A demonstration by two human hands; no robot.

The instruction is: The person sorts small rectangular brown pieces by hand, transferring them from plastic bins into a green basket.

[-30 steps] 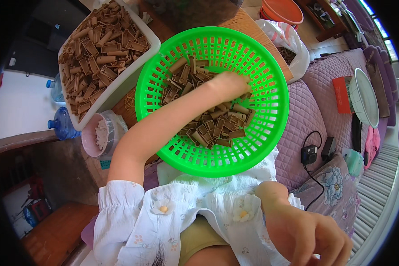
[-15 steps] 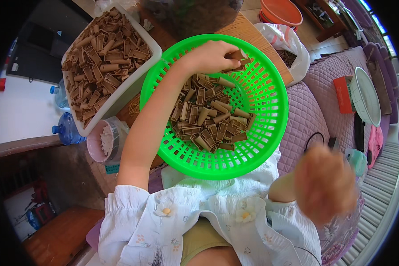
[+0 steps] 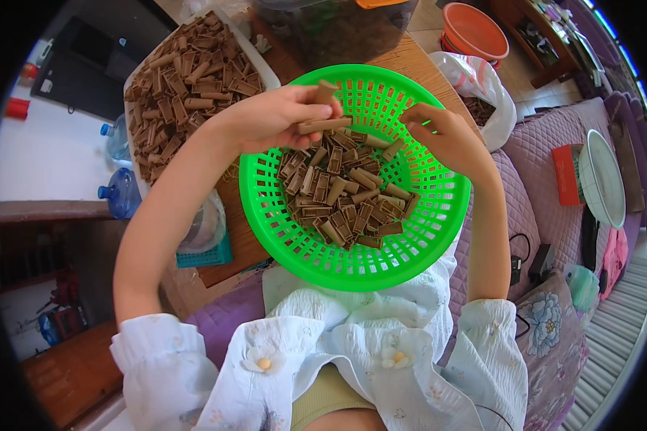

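The left hand (image 3: 295, 115) has its fingers clamped on a long brown piece (image 3: 326, 125) above the green basket (image 3: 266, 230); its long axis runs crosswise, free end toward the right hand (image 3: 449, 140), whose fingers stand apart across a gap. A second piece (image 3: 328, 95) sticks up there. Half a second ago the right hand was off the basket, lower right; now it reaches over the rim. Loose pieces (image 3: 338, 190) lie below; a heaped white tub (image 3: 260, 59) stands beyond, leftward.

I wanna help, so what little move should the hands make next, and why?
Perhaps bring the right hand over to take one brown trough-like piece from the left hand: the left holds at least two, while the right, seemingly empty, is close by above the green slotted basket.
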